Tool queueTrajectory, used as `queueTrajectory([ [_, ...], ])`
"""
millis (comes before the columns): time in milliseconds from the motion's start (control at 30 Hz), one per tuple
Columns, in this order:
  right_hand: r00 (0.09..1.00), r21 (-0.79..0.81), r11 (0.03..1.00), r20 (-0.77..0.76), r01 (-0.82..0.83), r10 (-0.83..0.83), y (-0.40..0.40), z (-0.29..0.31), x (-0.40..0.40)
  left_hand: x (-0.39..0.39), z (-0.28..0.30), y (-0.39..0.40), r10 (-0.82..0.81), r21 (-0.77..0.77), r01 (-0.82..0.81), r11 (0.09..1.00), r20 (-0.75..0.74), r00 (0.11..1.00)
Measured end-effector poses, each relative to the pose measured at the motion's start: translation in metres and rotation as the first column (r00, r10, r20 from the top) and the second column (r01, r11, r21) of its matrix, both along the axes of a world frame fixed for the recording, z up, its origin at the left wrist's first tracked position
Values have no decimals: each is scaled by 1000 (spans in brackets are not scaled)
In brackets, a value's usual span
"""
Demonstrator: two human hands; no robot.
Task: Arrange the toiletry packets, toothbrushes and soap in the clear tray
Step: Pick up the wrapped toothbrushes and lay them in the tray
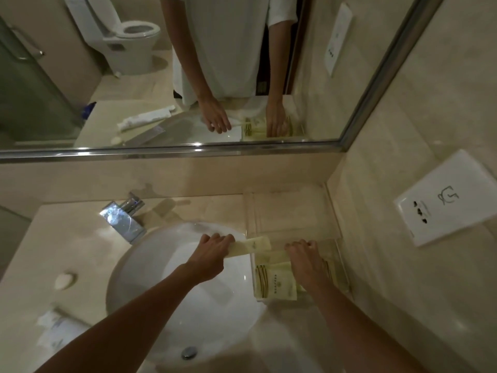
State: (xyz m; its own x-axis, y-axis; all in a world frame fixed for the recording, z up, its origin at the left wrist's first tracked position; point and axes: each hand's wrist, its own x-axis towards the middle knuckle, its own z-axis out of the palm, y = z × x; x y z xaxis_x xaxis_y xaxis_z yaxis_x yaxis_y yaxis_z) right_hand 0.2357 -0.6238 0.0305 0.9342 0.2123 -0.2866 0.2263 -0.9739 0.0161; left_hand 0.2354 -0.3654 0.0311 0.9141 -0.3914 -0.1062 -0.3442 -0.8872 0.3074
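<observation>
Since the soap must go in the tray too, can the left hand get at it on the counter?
Probably not right away: the left hand holds a long packet, so its fingers are occupied. The soap lies uncovered left of the sink, with nothing around it.

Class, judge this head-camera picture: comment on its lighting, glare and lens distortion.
Head view: dim, warm light overall; bright glare on the tap; the wide lens bends the mirror frame and tilts the walls; the wrapped item at lower left is dark and blurred.
</observation>
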Motion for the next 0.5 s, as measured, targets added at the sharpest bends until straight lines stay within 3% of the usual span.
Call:
queueTrajectory([
  [333,991,196,971,-43,135,-129,-7,3,-6,7,-2,-18,-3,-10,3,1000,-47,999],
  [500,965,172,952,27,254,-262,-31,18,-12,7,3,-54,-52,5,52,999,-42,998],
])
